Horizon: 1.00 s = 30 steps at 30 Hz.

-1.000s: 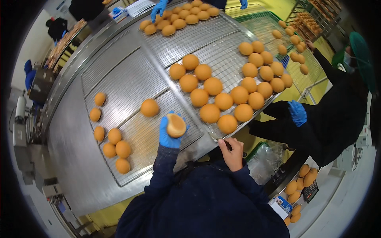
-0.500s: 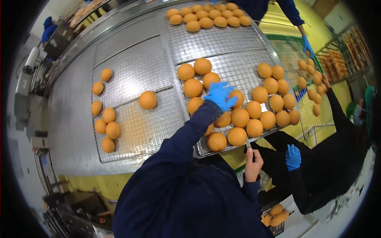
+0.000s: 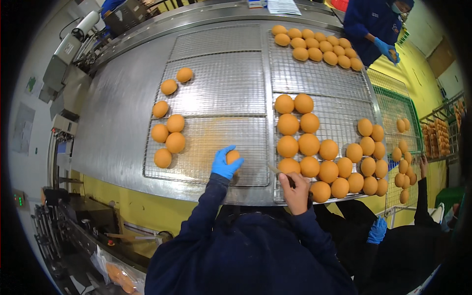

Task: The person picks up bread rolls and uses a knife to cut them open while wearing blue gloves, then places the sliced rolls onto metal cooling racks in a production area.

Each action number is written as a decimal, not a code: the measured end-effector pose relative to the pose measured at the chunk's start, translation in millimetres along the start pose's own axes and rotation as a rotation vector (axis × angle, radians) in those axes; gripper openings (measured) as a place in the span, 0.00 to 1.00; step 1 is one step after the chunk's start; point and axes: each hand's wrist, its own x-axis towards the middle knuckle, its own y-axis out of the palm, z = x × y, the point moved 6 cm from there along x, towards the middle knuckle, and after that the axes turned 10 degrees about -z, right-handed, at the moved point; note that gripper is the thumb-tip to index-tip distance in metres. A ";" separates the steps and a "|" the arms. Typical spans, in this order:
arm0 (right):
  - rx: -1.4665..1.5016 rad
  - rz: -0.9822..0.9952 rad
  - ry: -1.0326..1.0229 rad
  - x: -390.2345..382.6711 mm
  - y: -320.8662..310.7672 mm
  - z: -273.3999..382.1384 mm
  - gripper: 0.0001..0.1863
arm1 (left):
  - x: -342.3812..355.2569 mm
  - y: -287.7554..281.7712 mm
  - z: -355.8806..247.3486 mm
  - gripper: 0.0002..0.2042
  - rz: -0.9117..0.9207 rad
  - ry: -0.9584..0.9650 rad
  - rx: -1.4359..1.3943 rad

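Observation:
My left hand [image 3: 225,163], in a blue glove, has its fingers curled round a round golden-brown bun [image 3: 232,157] above the near part of the left wire rack [image 3: 221,135]. My bare right hand [image 3: 294,192] grips a small knife [image 3: 273,168], its thin blade pointing up and left toward the gap between the racks. Most of the knife's handle is hidden in my fingers. Close beyond the right hand, buns [image 3: 309,145] stand in rows on the right wire rack [image 3: 339,105]. Several more buns [image 3: 175,142] form a loose column along the left rack's left side.
A block of buns [image 3: 325,46] fills the right rack's far end. Both racks lie on a steel table [image 3: 108,113]. Beyond the right edge, another rack [image 3: 393,191] carries buns. One co-worker [image 3: 371,27] stands at the far right; another person in dark clothes [image 3: 393,255] is at my right.
The view has turned left. My left hand has moved from the right rack's buns to a bun over the left rack. My right hand and knife have come closer to it.

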 end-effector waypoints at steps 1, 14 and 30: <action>-0.018 0.053 -0.023 -1.4 15.7 15.3 0.10 | -5.9 -6.7 -3.6 0.32 0.035 -0.203 -0.451; 0.052 -0.091 -0.478 -26.2 131.4 149.1 0.12 | -21.7 -183.2 -126.4 0.36 -0.022 -0.068 -1.545; -0.144 -0.267 -0.624 -20.8 176.1 181.8 0.12 | -6.9 -201.9 -108.2 0.34 0.089 -0.141 -1.454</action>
